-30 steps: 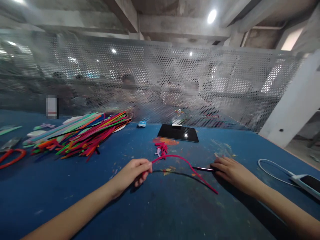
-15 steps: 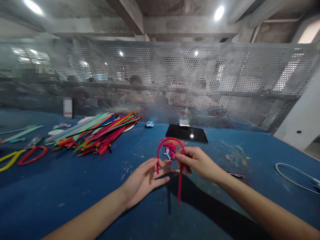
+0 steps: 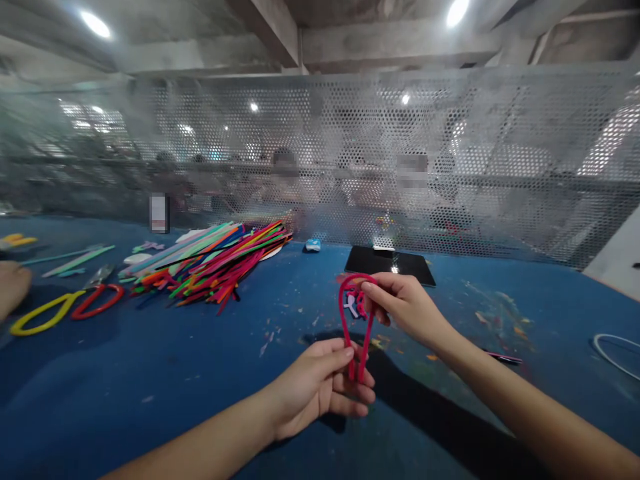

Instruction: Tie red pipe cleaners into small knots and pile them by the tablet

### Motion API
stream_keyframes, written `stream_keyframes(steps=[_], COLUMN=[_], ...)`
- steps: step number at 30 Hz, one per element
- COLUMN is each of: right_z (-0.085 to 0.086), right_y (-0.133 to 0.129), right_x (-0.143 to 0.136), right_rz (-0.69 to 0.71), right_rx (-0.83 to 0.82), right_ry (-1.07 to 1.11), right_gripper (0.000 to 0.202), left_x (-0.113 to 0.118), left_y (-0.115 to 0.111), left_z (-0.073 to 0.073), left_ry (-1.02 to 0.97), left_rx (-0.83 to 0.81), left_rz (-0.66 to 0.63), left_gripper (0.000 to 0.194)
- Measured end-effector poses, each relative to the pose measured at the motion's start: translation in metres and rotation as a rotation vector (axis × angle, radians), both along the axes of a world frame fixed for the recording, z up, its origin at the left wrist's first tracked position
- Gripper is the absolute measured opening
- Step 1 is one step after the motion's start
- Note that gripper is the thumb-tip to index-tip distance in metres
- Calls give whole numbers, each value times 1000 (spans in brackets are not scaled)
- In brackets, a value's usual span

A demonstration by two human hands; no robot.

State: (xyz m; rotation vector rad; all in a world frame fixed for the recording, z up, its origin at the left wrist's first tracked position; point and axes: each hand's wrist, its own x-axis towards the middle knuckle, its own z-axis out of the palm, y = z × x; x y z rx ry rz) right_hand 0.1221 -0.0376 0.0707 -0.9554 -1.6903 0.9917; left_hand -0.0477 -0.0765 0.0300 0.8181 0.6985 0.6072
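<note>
A dark pink pipe cleaner (image 3: 343,308) is bent into a narrow upside-down U between my hands, above the blue table. My left hand (image 3: 320,387) pinches it low down with thumb and forefinger, where its two ends hang side by side before the other fingers. My right hand (image 3: 405,307) grips it near the top of the bend, on the right side. Behind the loop, partly hidden, lie small pink twisted pieces (image 3: 361,308) and a lilac piece (image 3: 351,303) on the table.
A pile of coloured pipe cleaners (image 3: 215,260) lies at left, beside scissors (image 3: 97,300) with red and yellow handles. A black tablet (image 3: 415,265) lies ahead, before a perforated metal screen (image 3: 320,160). Another person's hand (image 3: 13,287) is at the far left; a white cable (image 3: 615,343) is at right.
My left hand has moved down and right, bringing the pipe cleaner's two ends together. My right hand has shifted up toward the bend. The view has turned slightly left; another person's hand now shows.
</note>
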Motion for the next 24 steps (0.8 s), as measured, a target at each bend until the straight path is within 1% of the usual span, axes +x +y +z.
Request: stream_keyframes(steps=[3, 9, 17, 24], right_z=[0, -1, -2, -4], right_y=[-3, -4, -5, -5], right_x=[0, 2, 3, 3], right_rz=[-5, -54, -53, -33], right_rx=[50, 142, 215, 206], right_ry=[-90, -180, -317, -323], right_gripper=[24, 22, 27, 26], left_x=[0, 0, -1, 0], left_y=[2, 3, 6, 6], left_z=[-2, -3, -6, -6], left_ry=[-1, 35, 60, 83], left_rx=[9, 11, -1, -15], left_rz=[-10, -27, -58, -55], left_gripper=[17, 19, 20, 18])
